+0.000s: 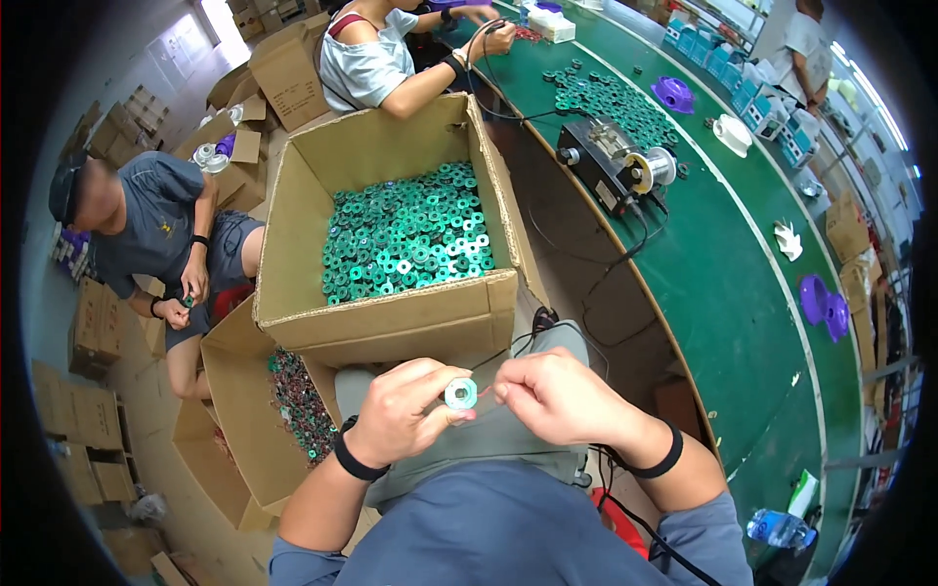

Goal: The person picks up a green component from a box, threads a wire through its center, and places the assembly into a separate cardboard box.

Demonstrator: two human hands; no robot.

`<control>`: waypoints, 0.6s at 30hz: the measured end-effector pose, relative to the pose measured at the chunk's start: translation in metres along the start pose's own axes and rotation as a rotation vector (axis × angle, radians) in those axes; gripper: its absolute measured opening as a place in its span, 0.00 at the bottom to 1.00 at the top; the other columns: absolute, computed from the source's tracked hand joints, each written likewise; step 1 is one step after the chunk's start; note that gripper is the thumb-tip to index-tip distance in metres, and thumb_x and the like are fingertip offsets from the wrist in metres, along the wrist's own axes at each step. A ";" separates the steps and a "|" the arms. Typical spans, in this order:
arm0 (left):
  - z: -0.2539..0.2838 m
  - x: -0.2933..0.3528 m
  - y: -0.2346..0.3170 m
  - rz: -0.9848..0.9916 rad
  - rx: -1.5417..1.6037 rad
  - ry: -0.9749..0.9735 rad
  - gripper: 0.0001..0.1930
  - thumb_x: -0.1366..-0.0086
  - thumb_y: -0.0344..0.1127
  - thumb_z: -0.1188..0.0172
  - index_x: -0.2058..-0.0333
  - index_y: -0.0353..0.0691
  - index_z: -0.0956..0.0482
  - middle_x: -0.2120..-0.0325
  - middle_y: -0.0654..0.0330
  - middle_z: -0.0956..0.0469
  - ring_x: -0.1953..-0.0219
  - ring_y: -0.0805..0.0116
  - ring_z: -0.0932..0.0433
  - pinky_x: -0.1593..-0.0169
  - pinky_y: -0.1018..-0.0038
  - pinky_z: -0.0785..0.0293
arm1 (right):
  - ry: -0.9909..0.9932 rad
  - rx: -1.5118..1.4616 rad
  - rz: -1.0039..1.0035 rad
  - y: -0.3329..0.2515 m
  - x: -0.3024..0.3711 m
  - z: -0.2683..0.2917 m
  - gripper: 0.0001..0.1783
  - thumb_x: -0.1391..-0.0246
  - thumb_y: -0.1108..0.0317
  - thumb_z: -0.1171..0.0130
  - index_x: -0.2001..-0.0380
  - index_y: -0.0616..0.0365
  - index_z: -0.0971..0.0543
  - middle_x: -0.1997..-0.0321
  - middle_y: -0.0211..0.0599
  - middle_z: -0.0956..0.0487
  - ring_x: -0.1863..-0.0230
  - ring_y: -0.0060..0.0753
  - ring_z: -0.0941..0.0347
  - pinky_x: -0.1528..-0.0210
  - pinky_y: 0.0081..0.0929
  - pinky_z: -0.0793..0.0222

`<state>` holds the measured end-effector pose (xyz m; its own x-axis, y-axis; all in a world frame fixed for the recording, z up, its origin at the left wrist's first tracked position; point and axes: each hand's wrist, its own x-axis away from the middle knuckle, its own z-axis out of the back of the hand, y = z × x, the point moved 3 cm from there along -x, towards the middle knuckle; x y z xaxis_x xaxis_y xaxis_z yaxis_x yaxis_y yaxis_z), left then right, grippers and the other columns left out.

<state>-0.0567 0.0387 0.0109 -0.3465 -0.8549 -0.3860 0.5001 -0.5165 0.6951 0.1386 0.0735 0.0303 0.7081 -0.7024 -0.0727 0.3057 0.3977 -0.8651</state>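
Note:
Above my lap, my left hand (396, 410) pinches a small round green circuit board (460, 394) with a pale centre between thumb and fingers. To its right, the closed fingers of my right hand (555, 393) grip a thin reddish wire (487, 391) that runs toward the board. Just beyond my hands stands a cardboard box (391, 327) holding many loose green ring-shaped boards (405, 234). Lower left of it, another open carton (244, 420) contains boards with red wires (305, 410).
A green workbench (723, 322) curves along my right, with a black soldering device and wire spool (616, 166), scattered boards (611, 103), purple parts (823, 307) and a water bottle (780, 528). One person (166, 230) sits at left; another (376, 59) works ahead. Cables (596, 293) hang beside the bench.

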 end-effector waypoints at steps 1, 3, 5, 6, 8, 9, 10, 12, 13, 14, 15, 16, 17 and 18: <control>-0.002 0.001 -0.001 0.004 0.010 -0.021 0.17 0.47 0.36 0.26 0.60 0.36 0.17 0.72 0.55 0.19 0.71 0.60 0.20 0.67 0.68 0.24 | 0.035 0.002 -0.031 0.000 -0.001 0.003 0.06 0.45 0.74 0.46 0.71 0.63 0.22 0.76 0.50 0.22 0.72 0.55 0.23 0.68 0.41 0.27; 0.000 -0.002 0.000 0.014 -0.012 -0.037 0.17 0.46 0.36 0.26 0.60 0.36 0.17 0.72 0.55 0.19 0.71 0.59 0.20 0.66 0.68 0.23 | -0.053 -0.002 0.044 -0.014 0.001 -0.003 0.05 0.45 0.75 0.47 0.72 0.63 0.22 0.77 0.49 0.23 0.73 0.54 0.23 0.69 0.41 0.27; 0.005 -0.001 0.003 -0.019 -0.053 0.025 0.17 0.46 0.36 0.26 0.60 0.35 0.18 0.71 0.54 0.19 0.69 0.58 0.19 0.65 0.68 0.23 | -0.010 0.029 -0.007 0.004 0.001 0.003 0.05 0.46 0.76 0.47 0.72 0.63 0.22 0.77 0.49 0.22 0.73 0.54 0.23 0.69 0.41 0.27; 0.000 -0.002 0.006 -0.040 -0.060 -0.021 0.18 0.47 0.36 0.26 0.60 0.34 0.18 0.70 0.54 0.18 0.69 0.57 0.19 0.64 0.67 0.22 | 0.008 0.013 -0.073 0.010 -0.002 0.006 0.05 0.46 0.75 0.47 0.73 0.64 0.23 0.77 0.49 0.22 0.73 0.55 0.23 0.69 0.40 0.27; -0.001 -0.001 0.006 -0.022 -0.051 -0.028 0.18 0.48 0.35 0.26 0.60 0.34 0.18 0.70 0.54 0.18 0.69 0.57 0.19 0.64 0.67 0.22 | -0.016 0.021 0.030 -0.007 0.001 -0.001 0.05 0.46 0.75 0.47 0.72 0.63 0.23 0.77 0.50 0.22 0.72 0.55 0.22 0.69 0.41 0.27; -0.001 -0.002 0.005 -0.005 -0.041 -0.039 0.18 0.48 0.35 0.26 0.60 0.35 0.17 0.69 0.54 0.18 0.68 0.57 0.18 0.63 0.67 0.21 | -0.037 0.029 0.131 -0.015 0.002 -0.003 0.05 0.46 0.74 0.46 0.72 0.63 0.22 0.77 0.50 0.22 0.72 0.55 0.22 0.69 0.42 0.27; 0.005 -0.005 0.008 -0.019 -0.056 0.009 0.18 0.48 0.35 0.26 0.60 0.35 0.18 0.70 0.54 0.18 0.69 0.57 0.19 0.63 0.67 0.22 | -0.045 0.001 0.100 -0.007 0.001 0.000 0.05 0.46 0.74 0.46 0.72 0.63 0.22 0.76 0.51 0.22 0.72 0.55 0.22 0.68 0.44 0.27; 0.003 -0.009 0.010 -0.022 -0.054 -0.039 0.17 0.47 0.35 0.26 0.60 0.35 0.17 0.70 0.53 0.18 0.69 0.56 0.19 0.63 0.67 0.22 | 0.000 0.082 0.007 0.002 0.000 0.010 0.05 0.46 0.74 0.46 0.72 0.64 0.22 0.75 0.52 0.22 0.70 0.57 0.22 0.66 0.45 0.26; -0.003 -0.010 0.012 -0.017 -0.048 -0.083 0.17 0.47 0.35 0.26 0.60 0.35 0.17 0.69 0.53 0.18 0.69 0.56 0.19 0.63 0.66 0.22 | 0.027 0.077 0.022 0.000 -0.001 0.009 0.05 0.46 0.74 0.46 0.72 0.64 0.22 0.75 0.53 0.22 0.70 0.59 0.23 0.66 0.46 0.26; -0.003 -0.011 0.011 -0.031 -0.036 -0.055 0.16 0.48 0.34 0.26 0.60 0.35 0.17 0.69 0.53 0.18 0.68 0.55 0.19 0.64 0.66 0.22 | -0.006 0.057 0.071 -0.003 0.001 0.002 0.06 0.46 0.73 0.46 0.71 0.64 0.22 0.75 0.53 0.22 0.69 0.59 0.23 0.66 0.47 0.27; -0.001 -0.010 0.009 -0.037 -0.058 0.016 0.17 0.48 0.33 0.26 0.61 0.35 0.17 0.70 0.53 0.19 0.69 0.55 0.19 0.64 0.65 0.22 | -0.037 0.041 0.120 -0.006 0.003 -0.005 0.06 0.45 0.73 0.46 0.71 0.64 0.23 0.74 0.54 0.22 0.69 0.60 0.23 0.66 0.47 0.27; 0.001 -0.008 0.009 -0.014 -0.084 0.013 0.17 0.49 0.33 0.26 0.61 0.35 0.17 0.70 0.53 0.19 0.69 0.55 0.19 0.64 0.66 0.23 | -0.027 -0.035 0.146 0.000 0.001 -0.005 0.10 0.43 0.70 0.47 0.75 0.66 0.23 0.76 0.55 0.22 0.69 0.62 0.23 0.64 0.51 0.27; 0.002 -0.007 0.009 0.007 -0.113 0.022 0.18 0.50 0.33 0.25 0.60 0.35 0.17 0.71 0.53 0.19 0.69 0.55 0.19 0.65 0.66 0.23 | -0.062 -0.028 0.147 0.007 -0.001 -0.003 0.11 0.43 0.70 0.47 0.74 0.66 0.23 0.76 0.56 0.22 0.69 0.62 0.23 0.63 0.52 0.27; 0.001 -0.005 0.007 0.017 -0.117 0.024 0.18 0.50 0.33 0.25 0.60 0.35 0.17 0.71 0.53 0.19 0.70 0.55 0.19 0.65 0.66 0.23 | -0.081 -0.013 0.119 0.009 -0.001 -0.003 0.10 0.42 0.69 0.46 0.71 0.66 0.22 0.73 0.56 0.21 0.66 0.61 0.23 0.61 0.50 0.27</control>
<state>-0.0525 0.0395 0.0188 -0.3188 -0.8638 -0.3902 0.5951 -0.5029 0.6269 0.1393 0.0759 0.0209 0.7880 -0.6007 -0.1350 0.2091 0.4673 -0.8590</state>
